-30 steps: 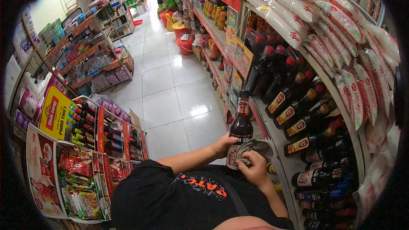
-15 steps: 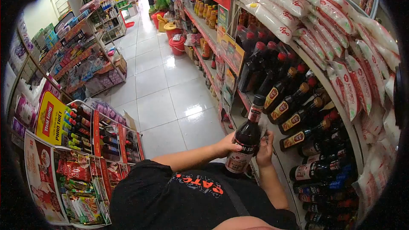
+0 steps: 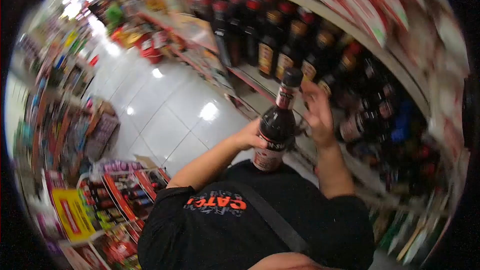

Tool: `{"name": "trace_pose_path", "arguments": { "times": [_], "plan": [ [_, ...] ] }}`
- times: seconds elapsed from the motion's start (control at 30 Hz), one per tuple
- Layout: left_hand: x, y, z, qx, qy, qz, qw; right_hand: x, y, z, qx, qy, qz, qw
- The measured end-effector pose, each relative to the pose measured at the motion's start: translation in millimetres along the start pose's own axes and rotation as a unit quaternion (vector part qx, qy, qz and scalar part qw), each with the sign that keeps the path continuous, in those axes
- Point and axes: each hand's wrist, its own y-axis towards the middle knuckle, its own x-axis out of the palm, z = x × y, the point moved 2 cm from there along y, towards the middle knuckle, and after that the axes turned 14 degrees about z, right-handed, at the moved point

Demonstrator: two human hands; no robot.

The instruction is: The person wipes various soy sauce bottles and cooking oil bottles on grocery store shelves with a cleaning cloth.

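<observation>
A dark sauce bottle (image 3: 277,125) with a black cap and a pale label reading "N-SU" stands nearly upright in front of my chest. My left hand (image 3: 251,136) is wrapped round its body from the left. To the right of its neck, my right hand (image 3: 318,113) is raised, palm toward the bottle and fingers parted. I see nothing held in it, though the picture is somewhat blurred there. Behind that hand, several dark bottles (image 3: 266,52) with yellow labels line the shelf.
Shelving (image 3: 255,85) of bottles runs along my right, with white-and-red bags (image 3: 345,0) stacked above. A display rack (image 3: 122,195) with a yellow sign (image 3: 74,215) stands at lower left. Tiled floor (image 3: 165,120) stretches down the aisle past red buckets (image 3: 148,49).
My view has turned toward the right-hand shelf. My right hand has risen from beside the bottle's body to its neck, and the pale, filmy thing at its fingers no longer shows.
</observation>
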Motion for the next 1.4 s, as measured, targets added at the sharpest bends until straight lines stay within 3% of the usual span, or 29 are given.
{"name": "trace_pose_path", "arguments": {
  "times": [0.1, 0.17, 0.3, 0.33, 0.43, 0.47, 0.5, 0.57, 0.63, 0.67, 0.77, 0.97, 1.17, 1.27, 1.37, 1.4],
  "plan": [
    [20, 23, -1, -0.04, 0.09, -0.002, 0.995, -3, -1, -5, 0.071, 0.039, 0.061, 0.995],
    [21, 35, -10, -0.028, 0.12, -0.028, 0.992, -10, -4, -12, 0.192, 0.075, 0.079, 0.975],
    [34, 54, -17, 0.017, 0.112, -0.016, 0.993, -24, -7, -17, 0.12, 0.034, 0.168, 0.978],
    [25, 58, -18, 0.061, 0.189, -0.035, 0.98, -25, -6, -18, 0.102, 0.028, 0.174, 0.979],
    [-16, 75, -52, 0.07, 0.307, 0.006, 0.949, -42, 0, -39, 0.037, -0.081, 0.173, 0.981],
    [-23, 69, -65, 0.016, 0.251, 0.098, 0.963, -50, 4, -42, 0.013, -0.111, 0.183, 0.977],
    [-37, 66, -72, -0.068, 0.222, 0.091, 0.968, -59, 8, -43, -0.009, -0.14, 0.193, 0.971],
    [-55, 61, -92, -0.073, 0.229, 0.041, 0.97, -76, 14, -44, -0.038, -0.206, 0.211, 0.955],
    [-60, 58, -104, -0.047, 0.257, 0.071, 0.963, -86, 16, -40, -0.078, -0.289, 0.23, 0.926],
    [-62, 55, -109, -0.034, 0.273, 0.088, 0.957, -87, 16, -36, -0.075, -0.255, 0.266, 0.927],
    [-66, 49, -119, -0.067, 0.225, 0.117, 0.965, -99, 19, -21, -0.096, -0.35, 0.297, 0.883],
    [-64, 34, -105, -0.016, 0.253, 0.095, 0.963, -113, 24, -2, -0.068, -0.398, 0.306, 0.862],
    [-71, 20, -98, -0.054, 0.239, 0.123, 0.962, -125, 34, 3, -0.107, -0.372, 0.345, 0.855],
    [-75, 9, -89, -0.059, 0.244, 0.126, 0.96, -124, 36, 5, -0.156, -0.458, 0.371, 0.793],
    [-78, 1, -66, -0.017, 0.286, 0.091, 0.954, -119, 37, 6, -0.241, -0.449, 0.419, 0.752],
    [-81, -1, -57, 0.001, 0.305, 0.075, 0.95, -121, 39, 9, -0.255, -0.395, 0.41, 0.782]
  ]
}}
